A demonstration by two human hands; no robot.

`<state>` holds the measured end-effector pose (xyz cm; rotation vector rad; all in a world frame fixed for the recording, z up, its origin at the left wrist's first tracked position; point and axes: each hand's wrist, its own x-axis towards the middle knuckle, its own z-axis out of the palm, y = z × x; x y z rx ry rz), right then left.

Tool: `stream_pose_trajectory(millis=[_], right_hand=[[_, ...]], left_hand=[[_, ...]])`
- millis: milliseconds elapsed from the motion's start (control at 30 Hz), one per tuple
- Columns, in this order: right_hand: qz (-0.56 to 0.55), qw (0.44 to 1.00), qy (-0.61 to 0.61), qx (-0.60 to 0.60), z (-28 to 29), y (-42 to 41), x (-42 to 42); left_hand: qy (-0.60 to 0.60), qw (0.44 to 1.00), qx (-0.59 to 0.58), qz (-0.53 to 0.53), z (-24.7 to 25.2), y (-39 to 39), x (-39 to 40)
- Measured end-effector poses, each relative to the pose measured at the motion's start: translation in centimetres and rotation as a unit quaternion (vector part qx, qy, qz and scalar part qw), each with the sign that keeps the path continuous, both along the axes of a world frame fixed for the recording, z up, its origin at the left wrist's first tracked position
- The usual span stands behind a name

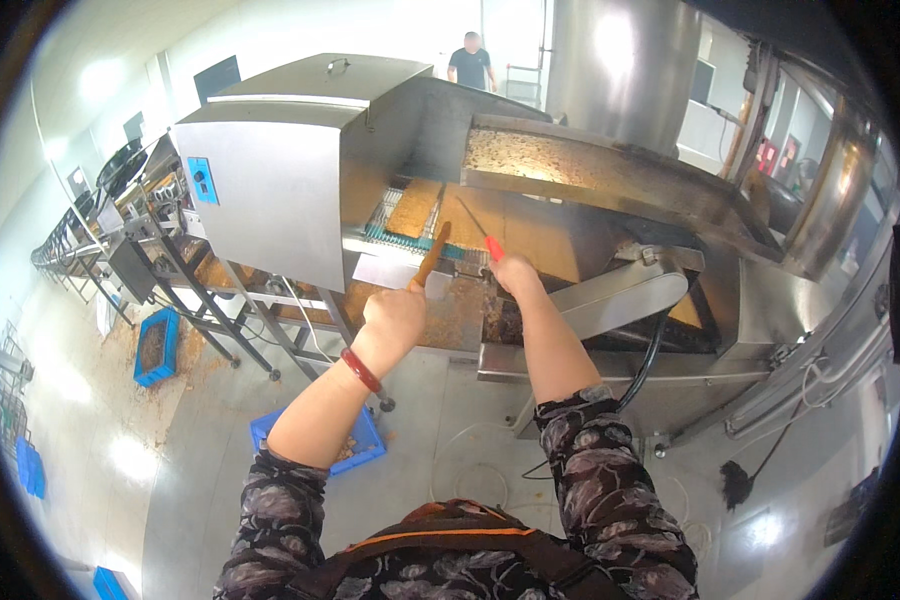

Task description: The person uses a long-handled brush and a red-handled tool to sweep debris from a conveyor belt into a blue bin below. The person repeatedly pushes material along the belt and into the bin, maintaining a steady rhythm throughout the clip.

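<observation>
My left hand (395, 316) is closed around the handle of a brown, wooden-looking tool (433, 253), whose rounded tip points up over the near edge of a conveyor (401, 241). In my right hand (514, 274) is the red handle of a thin-bladed tool (493, 247), possibly a knife; its blade lies over a golden-brown sheet of food (525, 229). A separate golden-brown slab (414, 206) rests on the wire conveyor, left of the sheet, with a dark gap between them. Whether either tip touches the food cannot be told.
A steel machine housing (270, 195) stands left of the conveyor. A slanted steel chute (607, 161) crosses behind, and a rounded steel guard (630, 292) sits right. Blue crates (157, 346) are on the floor, one below my left arm. A person (471, 64) stands at the back.
</observation>
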<state>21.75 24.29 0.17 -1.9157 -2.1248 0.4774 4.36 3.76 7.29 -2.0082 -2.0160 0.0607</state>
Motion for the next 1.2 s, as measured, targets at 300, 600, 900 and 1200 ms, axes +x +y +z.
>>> stream_pose_trajectory(millis=[300, 600, 900, 1200], right_hand=[[-0.019, 0.998, 0.000, -0.053, 2.5, -1.7, -1.4], [-0.026, 0.996, 0.041, -0.071, 2.7, -1.3, -2.7], [0.003, 1.000, 0.004, -0.003, 0.8, 0.8, -4.4], [0.014, 0.990, 0.129, -0.061, 2.1, -1.0, -5.2]], left_hand=[[0.017, 1.000, -0.011, 0.005, 0.0, 0.2, -1.3], [0.005, 1.000, -0.007, 0.020, -0.5, 0.1, -2.6], [-0.009, 1.000, -0.011, 0.019, 0.0, -0.6, -3.6], [-0.004, 1.000, -0.002, 0.024, 0.0, -1.0, -4.6]])
